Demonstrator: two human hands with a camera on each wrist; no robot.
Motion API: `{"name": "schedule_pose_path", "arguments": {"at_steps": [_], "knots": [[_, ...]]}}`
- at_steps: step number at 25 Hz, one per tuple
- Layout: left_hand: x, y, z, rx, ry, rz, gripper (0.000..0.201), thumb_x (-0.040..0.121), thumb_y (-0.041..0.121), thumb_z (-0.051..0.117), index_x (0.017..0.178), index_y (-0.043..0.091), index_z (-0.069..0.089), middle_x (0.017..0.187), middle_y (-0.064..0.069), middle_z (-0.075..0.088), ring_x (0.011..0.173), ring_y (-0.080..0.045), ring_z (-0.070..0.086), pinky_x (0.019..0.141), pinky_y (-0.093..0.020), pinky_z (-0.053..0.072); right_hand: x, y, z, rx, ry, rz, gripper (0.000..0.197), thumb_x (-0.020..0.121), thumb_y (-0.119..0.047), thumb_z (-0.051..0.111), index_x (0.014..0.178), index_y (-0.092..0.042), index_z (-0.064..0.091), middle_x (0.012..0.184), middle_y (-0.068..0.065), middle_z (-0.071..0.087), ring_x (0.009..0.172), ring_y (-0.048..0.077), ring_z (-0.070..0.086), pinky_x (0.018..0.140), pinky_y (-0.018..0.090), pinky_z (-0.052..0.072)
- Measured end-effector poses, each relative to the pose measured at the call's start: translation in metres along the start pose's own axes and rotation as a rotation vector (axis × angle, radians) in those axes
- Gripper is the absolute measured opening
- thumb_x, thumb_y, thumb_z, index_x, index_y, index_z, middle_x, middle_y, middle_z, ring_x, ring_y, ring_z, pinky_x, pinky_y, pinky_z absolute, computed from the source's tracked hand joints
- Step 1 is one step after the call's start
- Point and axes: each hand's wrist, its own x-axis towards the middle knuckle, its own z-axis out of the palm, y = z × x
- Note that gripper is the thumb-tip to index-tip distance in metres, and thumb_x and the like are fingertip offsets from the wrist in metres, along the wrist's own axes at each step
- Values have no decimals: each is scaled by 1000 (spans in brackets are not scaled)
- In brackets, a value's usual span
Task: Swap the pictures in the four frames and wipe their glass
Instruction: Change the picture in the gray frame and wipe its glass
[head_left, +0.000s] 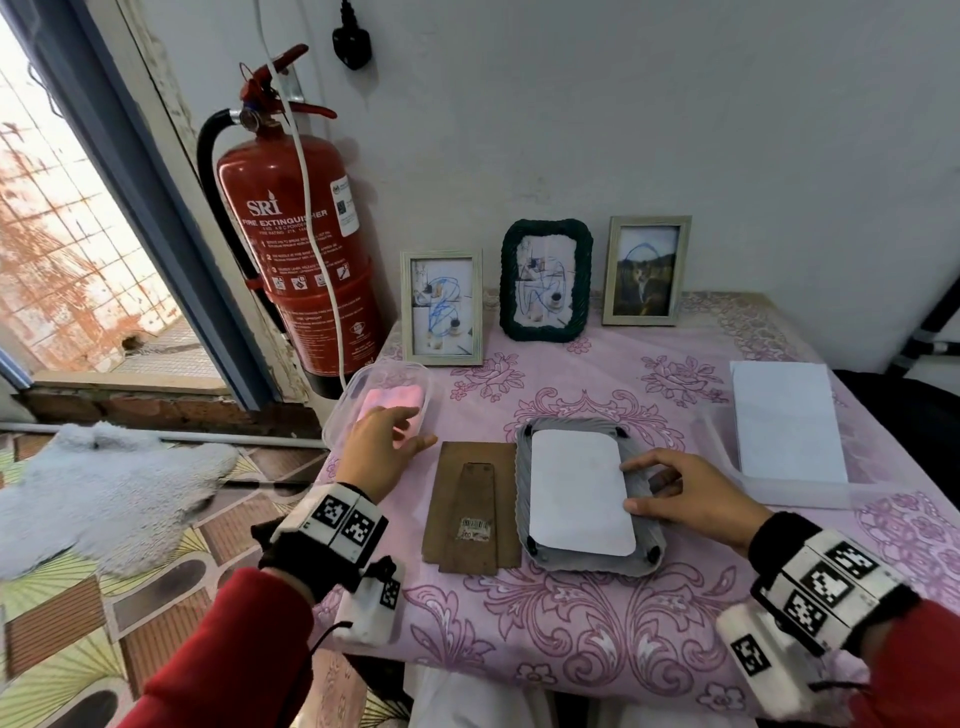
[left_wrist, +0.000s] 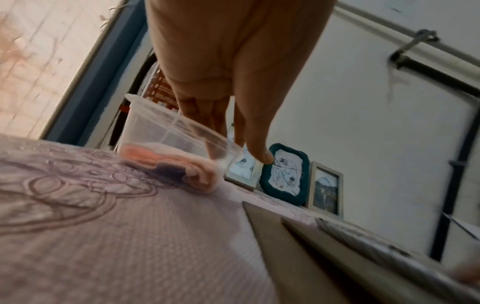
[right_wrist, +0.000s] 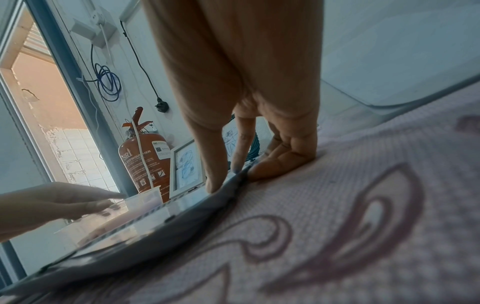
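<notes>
The folded pink cloth (head_left: 390, 410) lies in the clear plastic tub (head_left: 363, 382) at ten o'clock from the face-down grey frame (head_left: 524, 493). Your left hand (head_left: 382, 447), nearer, hovers fingers relaxed over it; your right hand (head_left: 685, 493) steadies the frame, fingertips pressing its edge.

Looks like a room in somebody's home: pink flowery tablecloth (head_left: 597, 613) over the surface, little picture frames (head_left: 441, 306) propped along a plain white wall (head_left: 675, 104), patterned floor mat (head_left: 104, 597), fire extinguisher (head_left: 296, 234) by a tiled doorway (head_left: 67, 234).
</notes>
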Motion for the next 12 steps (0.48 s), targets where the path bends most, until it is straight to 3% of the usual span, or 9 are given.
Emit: {"name": "schedule_pose_path", "arguments": {"at_steps": [2,3,4,6,8,10,12], "knots": [[-11,7,3,133,131,188,48,84,34,66,128,16,55,120,-5,52,113,-22,49,100,-38,38,-1,-1,0,0,-3,-3,39,73,-15,79,109,-19,64,84,-2,48,73,9,49,81,28,45],[-15,11,5,146,117,294,48,84,36,65,127,19,54,121,-2,51,115,-20,48,101,-36,36,-1,-1,0,0,-2,-4,39,73,-15,79,109,-19,64,84,-3,48,73,9,49,81,28,44],[-19,15,7,142,19,376,50,84,41,64,129,21,53,124,0,51,117,-18,47,102,-33,35,-1,-2,0,1,-1,-6,39,73,-14,79,109,-18,64,83,-3,48,72,8,49,80,27,44],[-25,20,17,224,-322,432,69,80,56,61,138,25,42,140,0,43,129,-17,41,108,-31,31,-2,-3,0,1,-2,-11,39,73,-13,78,110,-17,64,82,-3,48,72,8,48,79,26,43],[-30,18,26,380,-583,396,88,75,65,60,147,29,24,157,1,18,143,-17,21,116,-32,18,-3,-4,0,-1,-1,-13,39,74,-13,78,110,-16,64,82,-2,48,72,9,48,79,26,43],[-31,13,30,415,-626,384,95,74,64,62,149,31,16,160,2,3,147,-15,8,120,-33,10,-4,-4,-1,-9,0,-16,39,74,-13,78,110,-17,64,81,-2,48,72,10,48,80,27,44],[-31,8,26,402,-603,386,95,73,62,64,149,31,15,160,3,0,147,-15,7,119,-32,9,-4,-5,-1,-12,-1,-16,39,74,-14,78,110,-17,64,80,-2,48,70,9,47,79,27,43]]}}
